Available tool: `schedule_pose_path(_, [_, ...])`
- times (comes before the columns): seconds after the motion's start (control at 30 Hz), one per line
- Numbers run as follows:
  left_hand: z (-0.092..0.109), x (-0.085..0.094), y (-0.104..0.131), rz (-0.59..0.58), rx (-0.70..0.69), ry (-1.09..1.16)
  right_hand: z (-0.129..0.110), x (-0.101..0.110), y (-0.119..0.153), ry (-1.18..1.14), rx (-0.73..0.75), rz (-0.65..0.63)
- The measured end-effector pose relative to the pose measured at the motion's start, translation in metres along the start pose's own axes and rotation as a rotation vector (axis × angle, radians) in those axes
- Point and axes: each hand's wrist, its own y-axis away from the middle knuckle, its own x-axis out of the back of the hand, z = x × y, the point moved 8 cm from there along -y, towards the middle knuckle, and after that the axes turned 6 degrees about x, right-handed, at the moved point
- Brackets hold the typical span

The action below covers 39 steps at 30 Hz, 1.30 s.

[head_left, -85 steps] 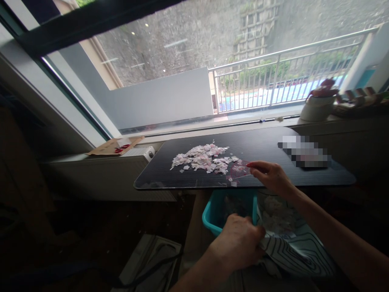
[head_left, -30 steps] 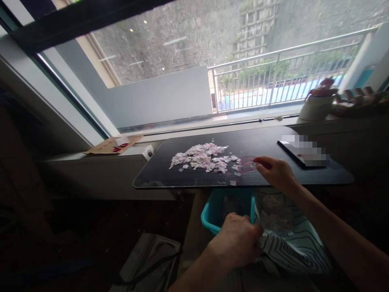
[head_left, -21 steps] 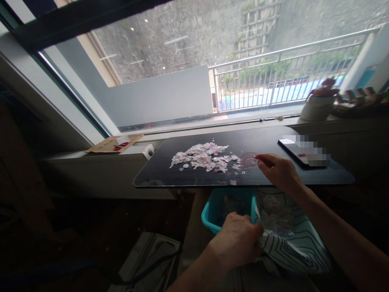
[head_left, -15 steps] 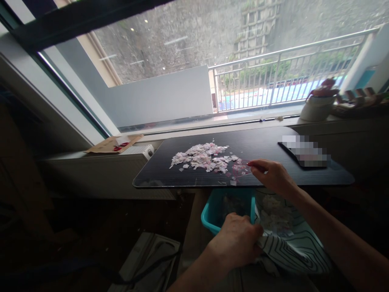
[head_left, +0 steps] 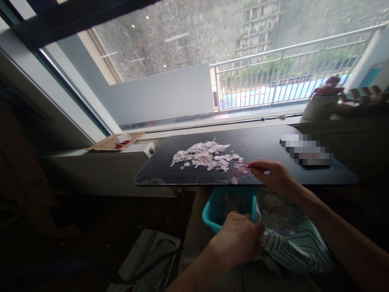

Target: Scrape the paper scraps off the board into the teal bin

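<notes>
turquoise basin, paper scraps in striped bag

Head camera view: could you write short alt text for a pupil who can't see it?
A person's right hand holds a clear, red-marked protractor-like tool beside a pile of pale paper scraps on a dark table by a window. Below, the left hand grips a striped bag holding more scraps, next to a teal tub.

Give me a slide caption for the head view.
Right hand holding clear pink-marked piece beside paper scraps; left hand gripping striped material.
</notes>
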Motion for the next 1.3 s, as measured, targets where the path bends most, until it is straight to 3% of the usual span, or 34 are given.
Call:
schedule_pose_path(0.17, [0.001,0.001,0.000,0.005,0.000,-0.004,0.010,0.011,0.013,0.028,-0.043,0.052])
schedule_pose_path(0.33, [0.002,0.002,0.000,0.024,-0.003,-0.011,0.006,0.007,0.018,-0.017,-0.065,0.020])
schedule_pose_path(0.5, [0.001,0.002,0.001,0.046,-0.002,-0.016,0.001,0.005,0.011,-0.027,-0.057,0.070])
schedule_pose_path(1.0, [0.000,0.000,0.002,0.025,-0.005,-0.003,-0.002,-0.009,0.008,-0.061,-0.066,-0.003])
schedule_pose_path(1.17, [-0.001,-0.001,0.000,0.024,0.007,0.004,0.004,0.008,0.020,-0.012,-0.118,0.065])
schedule_pose_path(1.3, [0.000,-0.001,-0.001,0.038,0.003,0.005,0.004,0.010,0.028,-0.027,-0.150,0.043])
